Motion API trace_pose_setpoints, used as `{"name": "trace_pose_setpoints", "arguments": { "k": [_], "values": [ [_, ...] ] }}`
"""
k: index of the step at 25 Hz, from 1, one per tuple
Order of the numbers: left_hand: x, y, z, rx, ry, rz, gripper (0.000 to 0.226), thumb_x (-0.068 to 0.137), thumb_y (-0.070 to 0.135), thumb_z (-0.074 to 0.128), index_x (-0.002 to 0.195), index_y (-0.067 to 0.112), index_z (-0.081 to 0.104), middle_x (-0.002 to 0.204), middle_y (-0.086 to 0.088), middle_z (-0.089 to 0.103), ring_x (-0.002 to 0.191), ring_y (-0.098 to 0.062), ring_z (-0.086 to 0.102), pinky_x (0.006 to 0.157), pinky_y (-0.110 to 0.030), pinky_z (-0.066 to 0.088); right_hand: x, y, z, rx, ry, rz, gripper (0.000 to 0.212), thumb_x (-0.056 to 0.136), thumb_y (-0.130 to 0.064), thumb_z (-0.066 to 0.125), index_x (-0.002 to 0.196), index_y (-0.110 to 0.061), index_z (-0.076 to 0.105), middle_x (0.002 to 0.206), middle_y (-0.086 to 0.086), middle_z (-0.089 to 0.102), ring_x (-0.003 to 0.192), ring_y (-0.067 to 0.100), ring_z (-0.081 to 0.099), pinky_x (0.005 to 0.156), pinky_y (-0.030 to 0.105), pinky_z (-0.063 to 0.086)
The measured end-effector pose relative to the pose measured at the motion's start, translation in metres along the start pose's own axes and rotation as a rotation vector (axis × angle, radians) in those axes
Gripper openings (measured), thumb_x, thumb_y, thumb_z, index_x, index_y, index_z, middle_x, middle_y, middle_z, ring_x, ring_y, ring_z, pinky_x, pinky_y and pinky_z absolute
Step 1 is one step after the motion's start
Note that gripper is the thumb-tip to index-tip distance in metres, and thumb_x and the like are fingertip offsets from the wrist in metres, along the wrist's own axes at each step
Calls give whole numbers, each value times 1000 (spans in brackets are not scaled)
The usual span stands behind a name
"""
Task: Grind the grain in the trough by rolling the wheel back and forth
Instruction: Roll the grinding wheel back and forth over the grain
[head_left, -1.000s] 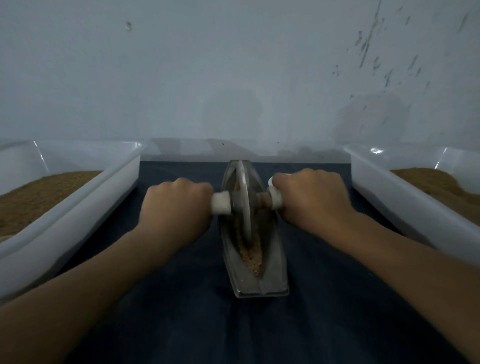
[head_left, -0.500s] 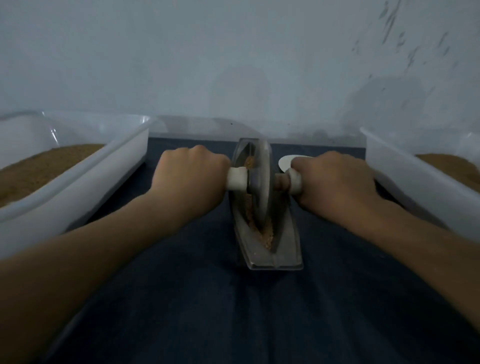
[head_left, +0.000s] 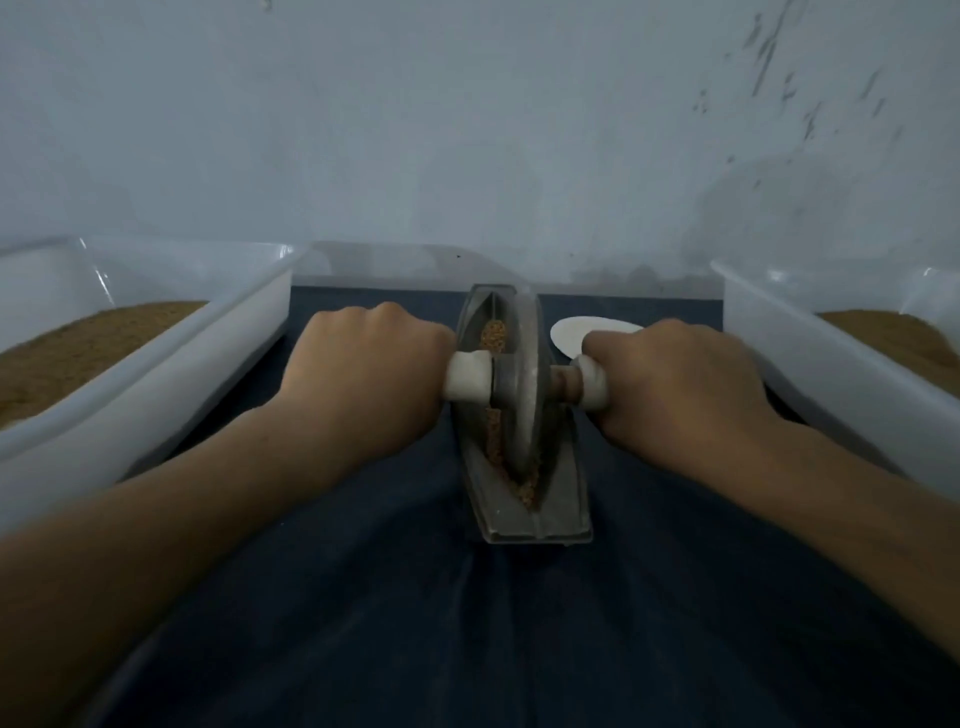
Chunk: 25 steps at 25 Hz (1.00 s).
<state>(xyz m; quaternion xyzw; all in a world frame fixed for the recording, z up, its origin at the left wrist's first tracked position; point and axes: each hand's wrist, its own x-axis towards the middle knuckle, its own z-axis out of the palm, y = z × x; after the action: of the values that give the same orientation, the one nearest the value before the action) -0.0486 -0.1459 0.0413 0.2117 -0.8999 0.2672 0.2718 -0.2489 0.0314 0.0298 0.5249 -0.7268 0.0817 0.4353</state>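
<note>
A grey metal boat-shaped trough (head_left: 524, 514) lies lengthwise on the dark blue cloth (head_left: 467, 623). A metal wheel (head_left: 522, 395) stands upright in its groove, about mid-length. Brown grain (head_left: 527, 488) lies in the groove near the front tip, and more grain (head_left: 493, 335) shows behind the wheel. My left hand (head_left: 363, 384) grips the white handle (head_left: 467, 382) on the wheel's left side. My right hand (head_left: 675, 389) grips the white handle (head_left: 595, 387) on the right side.
A white plastic tub (head_left: 171, 374) holding brown grain stands at the left. A second white tub (head_left: 810, 353) with grain stands at the right. A small white dish (head_left: 576, 332) lies behind my right hand. A pale wall rises close behind the trough.
The wheel has rolled toward me along the trough, from its far end to the middle. Both hands kept their grip. The white dish has come into view.
</note>
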Motion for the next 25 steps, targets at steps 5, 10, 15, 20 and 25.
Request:
{"name": "trace_pose_setpoints", "arguments": {
  "k": [5, 10, 15, 20, 25],
  "values": [
    [44, 8, 25, 2, -188, -175, 7, 90, 23, 57, 92, 22, 63, 76, -1, 53, 66, -25, 56, 56, -33, 38, 52, -12, 27, 66, -360, 169, 9, 88, -32, 64, 88, -25, 58, 82, -1, 62, 74, 26, 59, 59, 31, 37],
    [19, 7, 12, -11, -99, -65, 7, 78, 29, 69, 80, 30, 62, 60, 8, 35, 47, -16, 37, 46, -26, 26, 24, -3, 12, 58, -279, 65, 21, 78, -34, 68, 75, -30, 48, 63, -10, 43, 53, 16, 44, 50, 24, 28],
    [5, 5, 21, 6, -33, -94, 17, 71, 30, 71, 67, 31, 54, 54, 10, 23, 41, -10, 16, 44, -20, 14, 20, -4, 16, -12, -184, 48, 21, 71, -37, 69, 71, -31, 49, 57, -12, 37, 47, 13, 34, 47, 20, 15],
    [54, -1, 33, -106, -256, -175, 10, 89, 27, 57, 94, 26, 65, 86, -2, 61, 77, -28, 62, 60, -35, 40, 69, -8, 36, 61, -349, 110, 8, 87, -34, 67, 88, -29, 60, 88, 3, 65, 82, 30, 65, 63, 33, 43],
    [20, -5, 12, -155, -300, -49, 10, 84, 44, 60, 87, 35, 58, 70, 11, 43, 59, -15, 43, 54, -31, 33, 26, -3, 16, 85, -281, 35, 17, 83, -35, 67, 87, -31, 52, 70, -7, 51, 61, 22, 50, 51, 29, 32]
  ]
}}
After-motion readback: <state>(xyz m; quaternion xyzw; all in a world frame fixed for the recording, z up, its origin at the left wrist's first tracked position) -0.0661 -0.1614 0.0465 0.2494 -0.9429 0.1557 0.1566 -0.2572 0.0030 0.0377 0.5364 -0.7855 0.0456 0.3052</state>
